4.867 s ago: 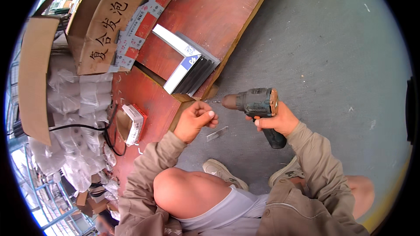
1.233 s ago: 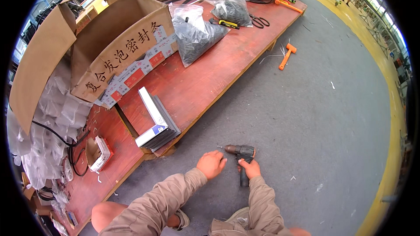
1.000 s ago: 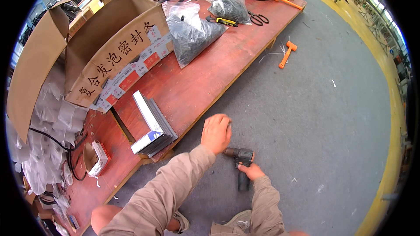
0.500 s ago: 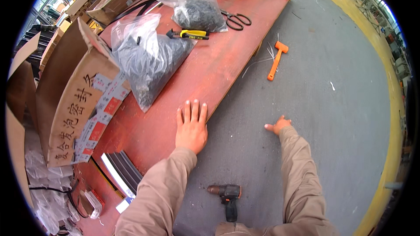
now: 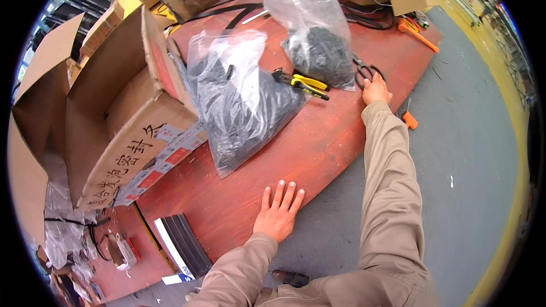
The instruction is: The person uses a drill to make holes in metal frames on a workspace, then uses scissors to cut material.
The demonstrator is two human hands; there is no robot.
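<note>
My right hand (image 5: 376, 90) reaches over the far right part of the red tabletop (image 5: 335, 136), its fingers closed at the handles of the black scissors (image 5: 359, 63). The blades are partly hidden beside a clear plastic bag of dark pieces (image 5: 319, 51). My left hand (image 5: 277, 214) lies flat near the tabletop's front edge, fingers spread, holding nothing. Pliers with yellow and black handles (image 5: 307, 84) rest between that bag and a second clear bag of dark pieces (image 5: 244, 108).
Open cardboard boxes (image 5: 122, 165) stand along the left. A curved dark strip piece (image 5: 185, 244) lies at the near left. An orange hammer (image 5: 409, 120) on the grey floor is mostly hidden by my right arm. Another orange-handled tool (image 5: 419, 35) sits at the far right corner.
My right hand has moved from above the floor up to the scissors on the tabletop. My left hand stays flat on the table. The view has shifted, and the drill is now mostly hidden.
</note>
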